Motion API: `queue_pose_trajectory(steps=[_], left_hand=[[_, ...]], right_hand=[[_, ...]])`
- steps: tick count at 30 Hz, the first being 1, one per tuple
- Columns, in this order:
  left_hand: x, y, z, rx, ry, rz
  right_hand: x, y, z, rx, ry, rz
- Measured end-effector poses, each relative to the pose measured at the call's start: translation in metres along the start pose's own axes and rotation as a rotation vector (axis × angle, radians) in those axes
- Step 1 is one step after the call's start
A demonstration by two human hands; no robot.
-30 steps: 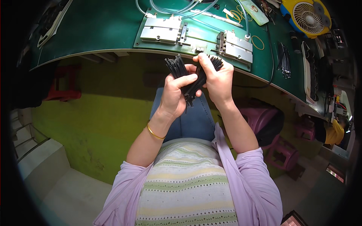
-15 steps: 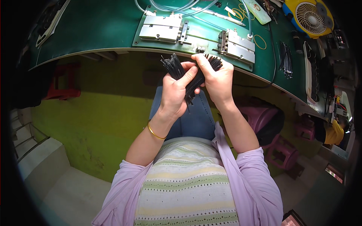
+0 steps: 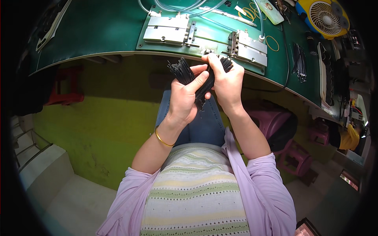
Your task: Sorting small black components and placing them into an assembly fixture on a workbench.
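Two bunches of thin black cut wires cross between my hands, just in front of the table edge. My left hand [image 3: 184, 94] is closed round one wire bunch [image 3: 181, 70], whose ends fan out above the fingers. My right hand [image 3: 226, 80] grips the other wire bunch [image 3: 226, 63], its tips showing past the thumb. The lower ends of the wires [image 3: 201, 103] hang between the palms. Both hands touch each other's bunch, and some fingers are hidden behind the wires. A gold bangle [image 3: 162, 137] circles my left wrist.
Beyond my hands, a metal fixture [image 3: 167, 29] with clear air hoses and a second silver block [image 3: 251, 49] sit on the green table [image 3: 98, 27]. To the right lie another black wire bundle [image 3: 299, 65], a rubber band [image 3: 272, 43] and a yellow-blue fan [image 3: 325, 17]. Purple stools [image 3: 295, 159] stand at right.
Both hands stay nearly in place, still holding the wires. The right fingers and the wire bunches have shifted very slightly.
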State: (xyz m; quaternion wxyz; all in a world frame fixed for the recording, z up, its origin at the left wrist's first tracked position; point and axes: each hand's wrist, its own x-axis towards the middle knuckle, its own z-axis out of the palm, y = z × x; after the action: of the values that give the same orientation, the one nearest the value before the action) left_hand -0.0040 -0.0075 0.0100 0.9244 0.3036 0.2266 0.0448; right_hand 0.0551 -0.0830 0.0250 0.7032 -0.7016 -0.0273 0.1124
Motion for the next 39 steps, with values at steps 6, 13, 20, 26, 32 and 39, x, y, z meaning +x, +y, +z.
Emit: queue_pose_trajectory(steps=[6,13,20,26,32,39], left_hand=[[0.001,-0.002,0.0,0.024,-0.002,-0.015],[0.002,-0.001,-0.001,0.025,-0.019,-0.008],[0.002,-0.002,0.002,0.053,0.012,0.024],[-0.021,0.0,0.018,0.19,0.075,0.081],[-0.065,-0.004,-0.03,0.068,-0.093,-0.095],[-0.109,0.004,-0.004,0.369,-0.233,0.012]], right_hand=[[0.002,0.001,-0.001,0.037,0.005,0.023],[0.004,-0.001,0.0,0.072,0.006,0.05],[0.005,-0.001,-0.002,0.077,-0.032,0.045],[-0.008,-0.001,-0.018,0.201,-0.258,0.059],[-0.055,-0.039,-0.062,0.162,-0.558,0.199],[-0.092,-0.04,-0.085,0.071,-0.675,0.194]])
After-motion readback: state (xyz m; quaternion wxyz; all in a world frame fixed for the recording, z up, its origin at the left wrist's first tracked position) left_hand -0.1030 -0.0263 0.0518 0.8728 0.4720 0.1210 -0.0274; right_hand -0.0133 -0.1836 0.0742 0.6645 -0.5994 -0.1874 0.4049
